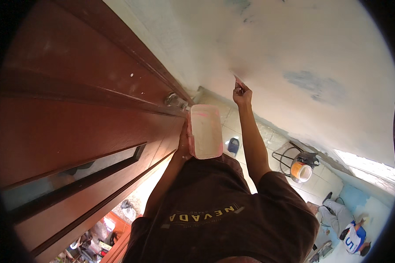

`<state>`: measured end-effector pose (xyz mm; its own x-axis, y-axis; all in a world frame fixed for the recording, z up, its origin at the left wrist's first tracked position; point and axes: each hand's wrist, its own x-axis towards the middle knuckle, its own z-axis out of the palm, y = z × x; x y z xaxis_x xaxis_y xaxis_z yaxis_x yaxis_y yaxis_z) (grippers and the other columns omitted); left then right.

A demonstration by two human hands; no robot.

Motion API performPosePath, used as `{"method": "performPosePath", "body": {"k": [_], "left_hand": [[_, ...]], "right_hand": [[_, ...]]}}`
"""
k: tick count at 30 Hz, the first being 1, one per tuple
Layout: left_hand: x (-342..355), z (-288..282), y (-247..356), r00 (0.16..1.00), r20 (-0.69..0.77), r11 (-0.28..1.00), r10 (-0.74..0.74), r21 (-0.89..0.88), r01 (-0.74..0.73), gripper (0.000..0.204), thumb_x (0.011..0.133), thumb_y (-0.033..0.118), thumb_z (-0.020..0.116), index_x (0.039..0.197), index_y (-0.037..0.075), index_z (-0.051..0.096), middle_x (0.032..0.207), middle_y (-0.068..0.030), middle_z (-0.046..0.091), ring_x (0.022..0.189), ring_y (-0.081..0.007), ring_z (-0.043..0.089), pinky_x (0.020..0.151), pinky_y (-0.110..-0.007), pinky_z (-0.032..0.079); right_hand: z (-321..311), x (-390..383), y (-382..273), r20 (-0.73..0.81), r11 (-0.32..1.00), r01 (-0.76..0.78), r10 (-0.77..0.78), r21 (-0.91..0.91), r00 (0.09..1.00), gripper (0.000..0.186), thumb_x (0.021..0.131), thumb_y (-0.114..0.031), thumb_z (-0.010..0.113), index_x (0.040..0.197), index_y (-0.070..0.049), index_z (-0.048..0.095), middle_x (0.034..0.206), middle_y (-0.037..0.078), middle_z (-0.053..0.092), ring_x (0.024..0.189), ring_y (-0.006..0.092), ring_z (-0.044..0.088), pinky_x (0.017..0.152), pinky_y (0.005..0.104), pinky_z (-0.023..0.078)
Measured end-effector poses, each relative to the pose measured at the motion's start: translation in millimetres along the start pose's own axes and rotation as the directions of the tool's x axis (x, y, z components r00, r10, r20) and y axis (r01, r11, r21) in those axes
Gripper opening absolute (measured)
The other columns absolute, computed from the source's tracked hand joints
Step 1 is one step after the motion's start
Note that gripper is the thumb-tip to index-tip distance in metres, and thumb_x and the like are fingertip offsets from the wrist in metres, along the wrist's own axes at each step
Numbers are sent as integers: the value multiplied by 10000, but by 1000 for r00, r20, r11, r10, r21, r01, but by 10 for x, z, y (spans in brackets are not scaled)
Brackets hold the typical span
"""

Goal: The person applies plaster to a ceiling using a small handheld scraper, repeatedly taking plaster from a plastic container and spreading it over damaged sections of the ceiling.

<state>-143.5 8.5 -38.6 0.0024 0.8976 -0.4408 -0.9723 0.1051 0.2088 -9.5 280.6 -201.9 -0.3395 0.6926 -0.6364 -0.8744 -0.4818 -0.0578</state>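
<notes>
My left hand (184, 141) is wrapped around the side of a rectangular plastic tub (191, 147) with pink smears on its walls, holding it in front of my body. Pale material coats its inside; how much it holds I cannot tell. Further out, my right arm reaches up to the whitish wall (267, 48). A thin flat blade, seemingly a putty knife (235, 76), is pinched in my right hand (242, 94), its edge at the wall surface. To the right of that hand, a blue-grey patch (314, 83) marks the wall.
On the left stands a reddish-brown door (70, 118) with a metal handle (175, 101) close to the tub. An orange and white bucket (301, 172) is beside a black metal frame (281, 158) at right. Another person (353, 236) is at the lower right.
</notes>
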Motion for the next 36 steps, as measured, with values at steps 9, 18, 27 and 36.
{"method": "performPosePath", "body": {"k": [9, 18, 27, 36], "left_hand": [[371, -117, -391, 990, 85, 993, -115, 10, 115, 670, 1009, 606, 363, 1477, 129, 403, 1404, -111, 534, 1272, -274, 538, 1062, -456, 466], [111, -65, -172, 986, 128, 994, -110, 18, 109, 664, 1010, 605, 359, 1473, 131, 410, 1400, -107, 538, 1272, -274, 538, 1064, -455, 464], [-76, -155, 83, 997, 0, 991, -79, 110, 78, 680, 995, 625, 364, 1464, 137, 422, 1387, -101, 553, 1240, -291, 568, 1037, -501, 483], [239, -97, -46, 972, 88, 975, -217, 62, 212, 679, 986, 625, 370, 1467, 148, 421, 1381, -93, 562, 1211, -314, 592, 1011, -537, 500]], "right_hand": [[830, -1601, -1099, 269, 994, 36, -62, 100, 961, 246, 941, 29, 496, 1164, 70, 590, 1198, 231, 663, 1016, 241, 697, 598, 242, 516], [868, -1938, -360, 297, 909, 352, -281, -223, 913, 193, 922, -87, 603, 1114, -68, 607, 1091, 34, 648, 887, 124, 616, 694, 262, 507], [-158, 260, 581, -80, 972, 27, -47, -235, 996, 216, 985, -106, 492, 1169, -51, 591, 1105, 62, 628, 1026, 196, 622, 634, 184, 497], [1078, -1020, -551, 157, 999, 34, -36, 19, 987, 245, 974, -60, 486, 1140, 86, 590, 1206, 200, 627, 1035, 244, 664, 691, 245, 608]]}}
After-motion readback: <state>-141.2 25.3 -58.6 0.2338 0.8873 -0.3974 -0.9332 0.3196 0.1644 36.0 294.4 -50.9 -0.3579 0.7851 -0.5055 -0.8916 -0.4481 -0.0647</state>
